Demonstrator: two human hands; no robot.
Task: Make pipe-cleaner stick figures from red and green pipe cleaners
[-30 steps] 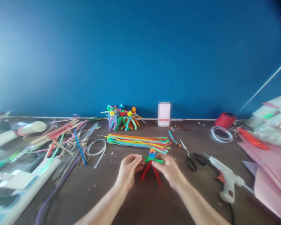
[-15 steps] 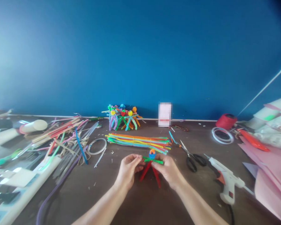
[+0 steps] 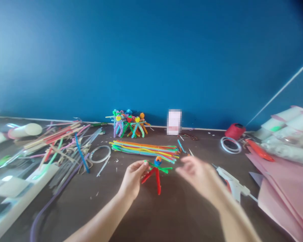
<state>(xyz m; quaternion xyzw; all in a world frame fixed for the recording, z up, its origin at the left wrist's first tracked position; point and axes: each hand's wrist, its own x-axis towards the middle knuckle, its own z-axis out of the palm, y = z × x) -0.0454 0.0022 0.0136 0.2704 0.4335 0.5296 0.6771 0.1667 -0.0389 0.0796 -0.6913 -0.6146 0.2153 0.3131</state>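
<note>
My left hand pinches one green arm of a pipe-cleaner figure and holds it above the dark table. The figure has an orange and blue head, green arms and two red legs spread apart. To its right, my right hand is in the air, blurred by motion, with fingers stretched out and nothing seen in them. It covers most of the scissors; just a blade tip shows past the fingers. Behind the figure lies a bundle of coloured pipe cleaners.
Several finished pipe-cleaner figures stand against the blue wall. On the right are a glue gun, a red thread spool and pink sheets. Loose sticks and strips and a white power strip crowd the left.
My right hand has let go of the figure and moved right, over the scissors. My left hand keeps the figure, whose legs now swing slightly left. The view has shifted a little.
</note>
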